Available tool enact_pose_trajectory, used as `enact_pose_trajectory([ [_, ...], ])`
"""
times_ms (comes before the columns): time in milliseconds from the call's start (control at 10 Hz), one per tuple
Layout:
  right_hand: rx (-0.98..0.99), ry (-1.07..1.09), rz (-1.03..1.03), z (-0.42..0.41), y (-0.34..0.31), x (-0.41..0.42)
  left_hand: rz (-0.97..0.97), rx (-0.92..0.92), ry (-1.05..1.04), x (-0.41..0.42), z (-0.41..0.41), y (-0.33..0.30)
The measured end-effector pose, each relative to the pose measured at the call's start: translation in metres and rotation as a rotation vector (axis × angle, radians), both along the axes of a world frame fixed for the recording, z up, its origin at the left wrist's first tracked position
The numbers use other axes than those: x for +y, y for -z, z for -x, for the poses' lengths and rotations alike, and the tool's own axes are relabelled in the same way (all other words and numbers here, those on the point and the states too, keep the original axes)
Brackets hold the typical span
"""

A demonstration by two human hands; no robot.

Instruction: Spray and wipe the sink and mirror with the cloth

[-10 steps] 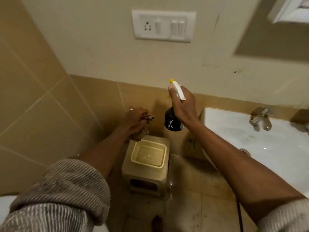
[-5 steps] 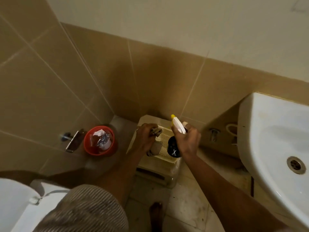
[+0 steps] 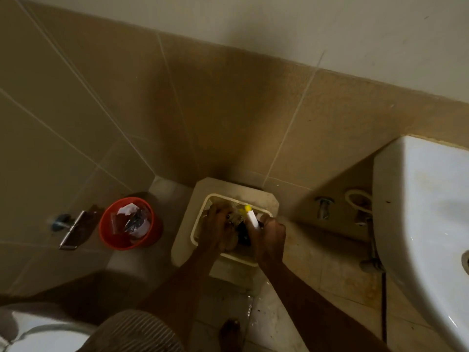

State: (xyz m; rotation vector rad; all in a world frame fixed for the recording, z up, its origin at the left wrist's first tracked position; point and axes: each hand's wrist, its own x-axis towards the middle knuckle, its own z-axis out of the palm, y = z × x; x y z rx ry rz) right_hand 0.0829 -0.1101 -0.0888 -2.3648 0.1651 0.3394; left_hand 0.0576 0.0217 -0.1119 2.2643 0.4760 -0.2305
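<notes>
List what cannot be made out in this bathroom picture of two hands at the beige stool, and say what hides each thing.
- Mirror: outside the head view, beyond the top edge.
- Sink: cut off by the right edge; the tap is not visible.
- Spray bottle: its dark body is mostly covered by the right hand.
- Cloth: mostly hidden under the left hand; shape unclear in dim light.
- Red bin: contents too dark to identify.

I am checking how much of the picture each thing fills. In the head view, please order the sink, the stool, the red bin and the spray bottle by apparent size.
1. sink, partly cut off
2. stool
3. red bin
4. spray bottle, mostly hidden by the right hand
</notes>
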Motion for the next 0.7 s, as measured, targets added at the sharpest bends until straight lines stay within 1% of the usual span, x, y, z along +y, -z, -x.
enact_pose_trajectory([
  [100,0.002,-0.039,0.056,0.001,0.003,0.009,-0.172,0.132,0.151,-0.004,-0.007,0.009],
  [200,0.001,-0.048,0.095,0.002,0.002,0.012,-0.272,0.175,0.216,-0.004,-0.008,0.005],
  [300,0.030,-0.001,0.056,0.001,-0.017,0.011,-0.411,0.097,0.250,0.009,-0.010,-0.017],
  [400,-0.034,-0.004,0.020,-0.004,-0.043,0.008,-0.515,-0.035,0.217,0.017,-0.012,-0.045],
  [500,-0.241,-0.114,-0.018,-0.025,-0.104,0.012,-0.649,-0.205,0.124,0.031,-0.019,-0.105],
  [600,-0.391,-0.202,-0.002,-0.050,-0.159,0.021,-0.753,-0.370,0.041,0.041,-0.032,-0.157],
  [700,-0.566,-0.367,0.047,-0.073,-0.254,0.026,-0.827,-0.451,0.023,0.048,-0.043,-0.257],
])
